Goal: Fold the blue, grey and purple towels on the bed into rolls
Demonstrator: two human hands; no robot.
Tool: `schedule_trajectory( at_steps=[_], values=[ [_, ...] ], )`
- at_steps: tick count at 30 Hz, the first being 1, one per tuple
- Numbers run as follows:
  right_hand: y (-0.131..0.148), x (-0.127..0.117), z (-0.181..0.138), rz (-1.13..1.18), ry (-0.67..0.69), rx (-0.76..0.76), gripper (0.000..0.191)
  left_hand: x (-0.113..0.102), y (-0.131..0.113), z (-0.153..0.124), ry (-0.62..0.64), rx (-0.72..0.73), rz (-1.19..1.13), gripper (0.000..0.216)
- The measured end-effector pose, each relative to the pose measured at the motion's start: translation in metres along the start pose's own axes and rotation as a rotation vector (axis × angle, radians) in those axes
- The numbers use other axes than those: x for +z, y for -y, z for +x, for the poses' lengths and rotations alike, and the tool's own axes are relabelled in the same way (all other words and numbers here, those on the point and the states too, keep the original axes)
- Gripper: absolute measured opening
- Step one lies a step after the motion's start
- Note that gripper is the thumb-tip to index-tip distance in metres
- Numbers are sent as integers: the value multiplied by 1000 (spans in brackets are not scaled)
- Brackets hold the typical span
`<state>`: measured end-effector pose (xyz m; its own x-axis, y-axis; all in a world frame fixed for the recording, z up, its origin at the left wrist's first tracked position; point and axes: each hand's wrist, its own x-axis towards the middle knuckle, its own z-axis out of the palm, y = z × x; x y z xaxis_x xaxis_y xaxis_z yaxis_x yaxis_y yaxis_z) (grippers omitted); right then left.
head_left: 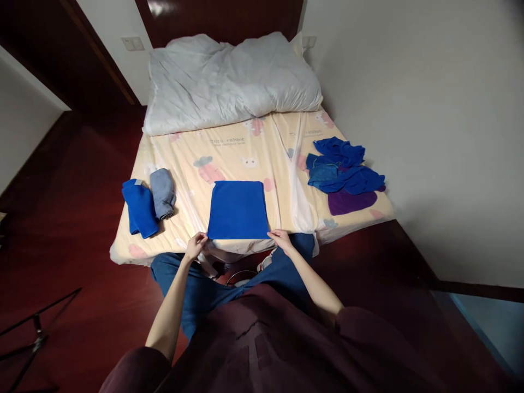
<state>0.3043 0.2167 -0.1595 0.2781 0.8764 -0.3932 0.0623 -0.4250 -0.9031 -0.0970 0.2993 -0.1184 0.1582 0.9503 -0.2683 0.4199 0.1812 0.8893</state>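
Carefully, I pinch the near corners of a flat blue cloth (pixel 238 210), left hand (pixel 195 246) and right hand (pixel 282 240) each clamped on one, at the middle of the bed's (pixel 186 155) near edge. Its white label (pixel 213 185) is too small to read; the bedsheet print (pixel 227 141) beyond shows "rabbit", the preceding word unclear.

You are in a bedroom, it seems of a home. Before you stands a bed (pixel 282 164) with a dark headboard (pixel 223 19). Its pale yellow sheet (pixel 184 155) shows printed carrots and the word "rabbit", and a thick white quilt (pixel 233 82) lies at the head. Around you are plain white walls (pixel 409 109) and a dark red floor (pixel 82 218).
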Motion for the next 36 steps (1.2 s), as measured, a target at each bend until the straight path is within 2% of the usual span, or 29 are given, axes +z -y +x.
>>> schedule_trajectory(
  at_steps=[5, 9, 14, 20, 26, 31, 36],
  values=[
    [-3, -16, -1, -57, 73, 61, 41, -14, 7, -11, 229, 4, 65, 39],
    [2, -21, 11, -65, 157, 100, 37, -12, 6, 0, 278, -74, 53, 55],
    [28, -11, 51, -176, 208, 64, 34, -6, -7, 47, 212, -95, 98, 64],
    [68, 11, 121, -401, 56, -84, 46, -2, -24, 123, 80, -157, 88, 67],
    [90, 31, 197, -525, -56, -120, 40, 6, -34, 193, -41, -241, 114, 56],
    [101, 40, 240, -576, -134, -158, 35, 13, -42, 230, -121, -214, 265, 41],
    [98, 37, 256, -672, -212, -231, 29, 21, -52, 251, -200, -154, 371, 38]
  ],
)
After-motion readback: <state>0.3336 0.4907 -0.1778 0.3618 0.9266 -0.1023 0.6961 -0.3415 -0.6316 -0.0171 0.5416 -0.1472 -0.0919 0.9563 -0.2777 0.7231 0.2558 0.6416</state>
